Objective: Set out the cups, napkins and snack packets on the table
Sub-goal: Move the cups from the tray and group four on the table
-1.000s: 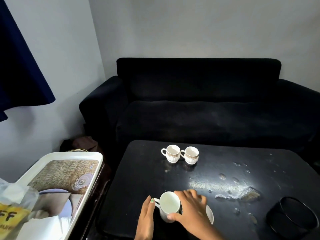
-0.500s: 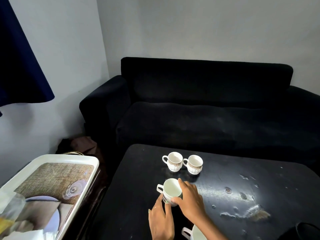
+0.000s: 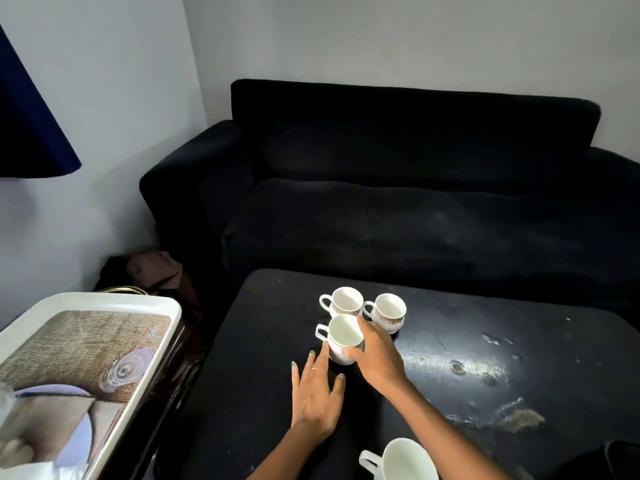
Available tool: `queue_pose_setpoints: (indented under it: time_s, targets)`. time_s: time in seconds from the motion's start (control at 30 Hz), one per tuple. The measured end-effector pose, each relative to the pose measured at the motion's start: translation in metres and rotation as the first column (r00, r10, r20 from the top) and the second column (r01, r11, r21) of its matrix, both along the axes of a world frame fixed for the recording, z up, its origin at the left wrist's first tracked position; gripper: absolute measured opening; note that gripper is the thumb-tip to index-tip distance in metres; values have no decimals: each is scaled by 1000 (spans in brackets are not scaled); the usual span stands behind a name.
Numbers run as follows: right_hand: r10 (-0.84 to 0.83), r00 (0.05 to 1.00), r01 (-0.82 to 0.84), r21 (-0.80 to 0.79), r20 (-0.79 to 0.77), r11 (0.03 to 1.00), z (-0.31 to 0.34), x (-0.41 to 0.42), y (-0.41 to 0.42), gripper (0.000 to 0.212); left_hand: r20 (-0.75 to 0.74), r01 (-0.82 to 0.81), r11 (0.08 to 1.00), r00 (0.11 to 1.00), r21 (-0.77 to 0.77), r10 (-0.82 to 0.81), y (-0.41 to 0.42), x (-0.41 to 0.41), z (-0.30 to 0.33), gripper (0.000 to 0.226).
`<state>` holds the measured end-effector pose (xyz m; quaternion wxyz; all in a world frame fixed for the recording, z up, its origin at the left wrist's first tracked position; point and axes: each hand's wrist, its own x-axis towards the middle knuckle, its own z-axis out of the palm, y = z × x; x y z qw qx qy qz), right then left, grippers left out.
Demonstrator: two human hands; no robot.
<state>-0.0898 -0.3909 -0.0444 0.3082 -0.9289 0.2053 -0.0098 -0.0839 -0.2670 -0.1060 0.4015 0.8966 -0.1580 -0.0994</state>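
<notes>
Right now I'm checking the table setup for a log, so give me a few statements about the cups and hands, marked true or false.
1. Four cups show on the table. True: two patterned cups, a plain cup, a near cup.
2. The right hand holds the plain cup. True.
3. The left hand grips a napkin. False: it is open beside the plain cup.
4. The patterned cups lie on their sides. False: both stand upright.
5. The tray sits on the sofa. False: it is left of the table.

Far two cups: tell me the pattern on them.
The far two cups are white with a brown-gold ornamental band around the body; head view.
</notes>
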Motion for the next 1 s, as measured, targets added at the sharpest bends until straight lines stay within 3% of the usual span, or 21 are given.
queue_pose_setpoints:
  time_s: [0.33,0.47,0.63,0.77,1.0]
  targets:
    - [-1,1000,1,2,2,1000,-3,7,-5,69,-19,15,1000,1000,-19,-16,-4,11,-1,67]
    - [-61,995,52,124,73,991,-9,-14,-8,79,-17,4,1000,1000,-17,-4,2,1,-3,65]
    - [-171,985,160,361,0,919,-25,-69,-23,50,20,11,1000,1000,30,-11,18,-23,-11,65]
    - [-274,962,223,577,0,785,-28,-126,-32,33,52,39,993,998,114,-45,29,-44,-17,64]
    - [-137,985,173,667,-107,725,-15,-196,-15,80,24,78,983,996,164,-83,42,-76,-7,64]
